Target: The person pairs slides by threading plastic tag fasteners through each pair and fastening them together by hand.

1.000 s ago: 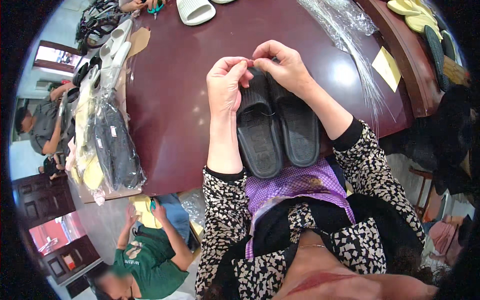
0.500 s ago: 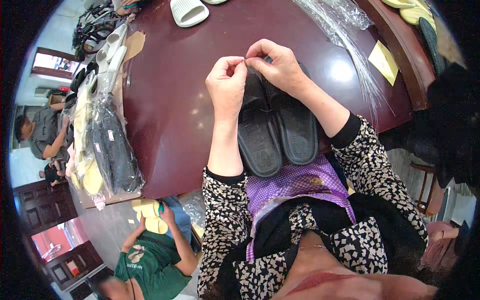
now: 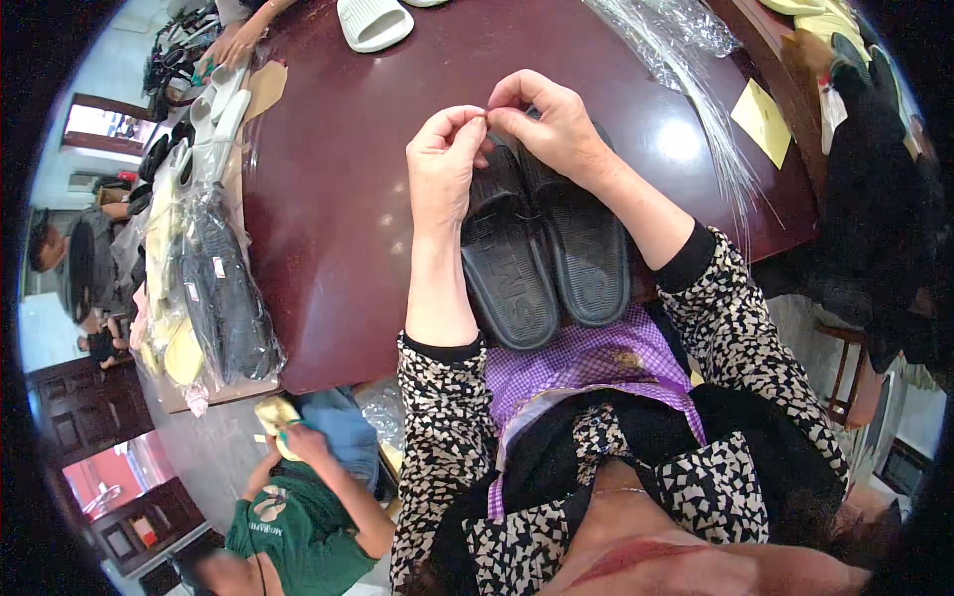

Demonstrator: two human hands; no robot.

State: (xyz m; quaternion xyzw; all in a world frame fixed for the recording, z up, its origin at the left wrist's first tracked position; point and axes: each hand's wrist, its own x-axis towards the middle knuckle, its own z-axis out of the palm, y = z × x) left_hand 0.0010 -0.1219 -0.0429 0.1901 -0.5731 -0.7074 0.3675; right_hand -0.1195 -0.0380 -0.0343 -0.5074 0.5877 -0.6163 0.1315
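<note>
A pair of black slide slippers (image 3: pixel 509 283) lies side by side at the near edge of the table, heels toward me, their straps partly under my hands. Just over the toe ends, my left hand (image 3: pixel 442 169) and my right hand (image 3: pixel 552 129) meet with thumb and forefinger pinched together. Whatever is between the fingertips is too small to make out. The right hand's palm side is over the right slipper's strap.
Bagged black slippers (image 3: pixel 224 298) and pale slippers line the left edge. A light slipper (image 3: pixel 375 24) lies at the far side. Thin clear strands (image 3: pixel 720 139) and a yellow paper (image 3: pixel 762 124) are at right. A person in green (image 3: pixel 303 521) handles yellow slippers at lower left.
Both pinched hands have shifted slightly up, still together. The left slipper has slid a little left. The person in green has moved the yellow slippers; other people's hands appear at upper left and right.
</note>
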